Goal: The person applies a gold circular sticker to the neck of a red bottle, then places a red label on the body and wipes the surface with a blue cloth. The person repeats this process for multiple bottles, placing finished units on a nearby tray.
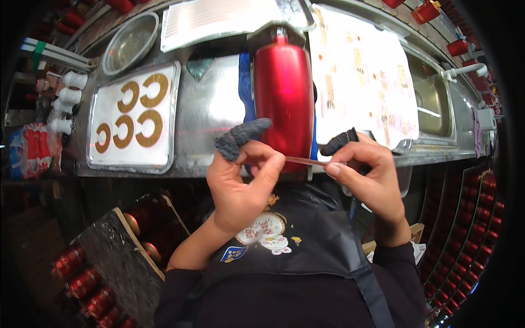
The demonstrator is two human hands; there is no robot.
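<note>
A thin, narrow strip [305, 161] is stretched between my two hands, in front of the near end of a glossy red bottle [284, 90]. My left hand [246, 180] pinches the strip's left end between thumb and a finger. Its right end is pinched by my right hand [365, 172]. Dark knitted fabric sleeves cover a finger on each hand; the left one [242, 137] overlaps the bottle's left side in view. The bottle lies on its side with its neck pointing away from me, and blue cloth [246, 90] shows beneath it.
Gold C-shaped decals lie on a white sheet in a tray [175, 119] at left, below a metal bowl [131, 43]. A decal sheet [365, 82] lies right of the bottle, before a metal sink [434, 98]. Red containers [98, 301] stand at lower left.
</note>
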